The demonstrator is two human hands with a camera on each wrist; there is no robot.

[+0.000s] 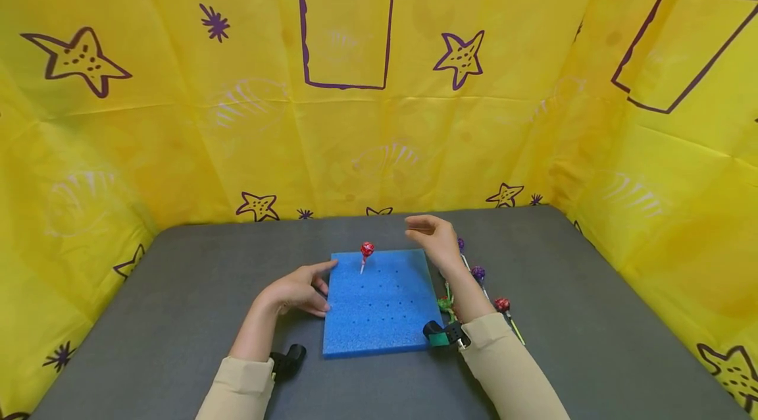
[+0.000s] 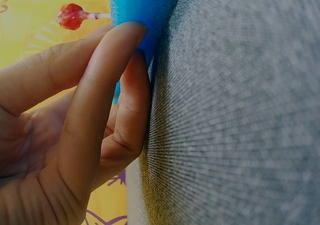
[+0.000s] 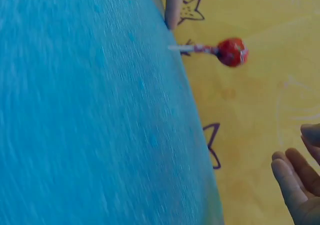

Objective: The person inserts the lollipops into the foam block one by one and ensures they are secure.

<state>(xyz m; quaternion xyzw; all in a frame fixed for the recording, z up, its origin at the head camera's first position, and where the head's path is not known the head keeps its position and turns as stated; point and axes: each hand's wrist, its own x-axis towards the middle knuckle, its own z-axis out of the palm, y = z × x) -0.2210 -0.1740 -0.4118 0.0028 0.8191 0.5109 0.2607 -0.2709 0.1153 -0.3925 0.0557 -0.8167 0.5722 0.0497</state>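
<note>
A blue foam board point(image 1: 385, 334) with rows of small holes lies flat on the table. One red-wrapped lollipop point(image 1: 367, 249) stands in it near the far left corner, stick down and slightly tilted. My left hand point(image 1: 299, 289) touches the board's left edge with its fingertips; in the left wrist view the thumb point(image 2: 107, 75) rests against the foam. Over the far right part of the board, my right hand point(image 1: 435, 242) is raised and holds nothing. A gap shows between its thumb and fingers in the right wrist view.
Right of the board lie several lollipops: a purple one point(image 1: 478, 273), a red one point(image 1: 502, 305) and a green one point(image 1: 444, 304), partly hidden by the right forearm. A yellow patterned cloth point(image 1: 343, 143) stands around the back and sides of the grey table point(image 1: 177, 315).
</note>
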